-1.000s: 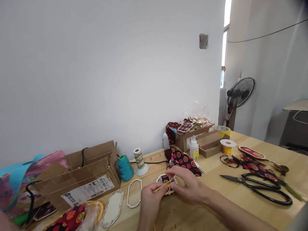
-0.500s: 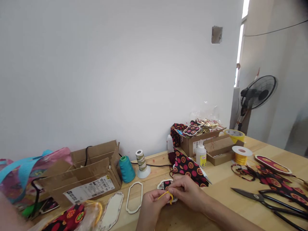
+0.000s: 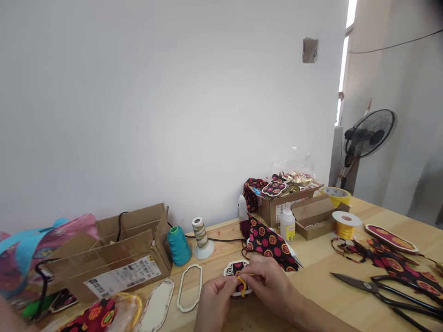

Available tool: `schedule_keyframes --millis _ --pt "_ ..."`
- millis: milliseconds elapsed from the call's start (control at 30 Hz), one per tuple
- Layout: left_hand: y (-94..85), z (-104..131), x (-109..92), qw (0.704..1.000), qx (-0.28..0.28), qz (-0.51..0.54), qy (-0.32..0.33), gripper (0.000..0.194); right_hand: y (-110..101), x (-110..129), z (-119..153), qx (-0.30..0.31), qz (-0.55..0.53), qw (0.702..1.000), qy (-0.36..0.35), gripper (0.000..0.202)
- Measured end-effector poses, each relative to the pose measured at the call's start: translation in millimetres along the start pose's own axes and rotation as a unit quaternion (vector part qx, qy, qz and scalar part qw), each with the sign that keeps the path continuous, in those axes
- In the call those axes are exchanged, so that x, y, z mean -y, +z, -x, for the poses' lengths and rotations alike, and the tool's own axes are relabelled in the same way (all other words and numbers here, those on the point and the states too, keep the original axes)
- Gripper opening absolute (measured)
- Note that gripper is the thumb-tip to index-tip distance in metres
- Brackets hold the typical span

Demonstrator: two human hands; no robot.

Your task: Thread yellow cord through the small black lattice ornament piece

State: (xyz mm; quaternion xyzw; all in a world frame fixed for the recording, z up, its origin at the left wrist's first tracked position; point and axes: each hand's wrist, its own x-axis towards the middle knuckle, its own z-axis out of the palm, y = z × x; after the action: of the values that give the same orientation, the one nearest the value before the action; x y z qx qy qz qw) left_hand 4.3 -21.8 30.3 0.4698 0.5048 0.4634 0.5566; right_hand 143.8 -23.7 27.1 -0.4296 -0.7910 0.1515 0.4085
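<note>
Down at six o'clock, my left hand [image 3: 214, 299] and right hand [image 3: 272, 282] pinch yellow cord [image 3: 243, 286]; it looks light and floppy, best held near its bend.

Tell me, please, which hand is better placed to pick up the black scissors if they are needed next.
Likely the right hand: the scissors lie on its side, and the left hand is farther away. Both hands pinch the yellow cord, though, so the right would first have to let go.

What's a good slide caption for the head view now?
Left hand and right hand pinch yellow cord at a framed ornament, black-handled scissors to the right.
</note>
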Motion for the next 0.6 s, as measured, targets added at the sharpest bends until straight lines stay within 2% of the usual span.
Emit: schedule_keyframes --millis 100,267,467,600 --pt "-3.1 -3.5 4.6 0.999 0.042 0.021 -0.014 0.024 -0.6 0.6 2.2 -0.005 0.015 1.000 -0.014 0.026" --pt "-5.1 -5.4 7.6 1.000 0.024 -0.009 0.012 0.019 -0.6 2.7 4.4 -0.010 0.019 0.999 -0.025 0.030" --pt "-5.8 -4.1 9.2 0.998 0.011 -0.012 0.053 0.014 1.9 1.6 -0.7 -0.030 -0.045 0.997 0.049 0.029" --pt "-4.1 -2.5 7.4 0.997 0.025 -0.025 0.068 0.016 4.2 -2.1 -1.5 -0.021 -0.061 0.996 0.055 0.029"
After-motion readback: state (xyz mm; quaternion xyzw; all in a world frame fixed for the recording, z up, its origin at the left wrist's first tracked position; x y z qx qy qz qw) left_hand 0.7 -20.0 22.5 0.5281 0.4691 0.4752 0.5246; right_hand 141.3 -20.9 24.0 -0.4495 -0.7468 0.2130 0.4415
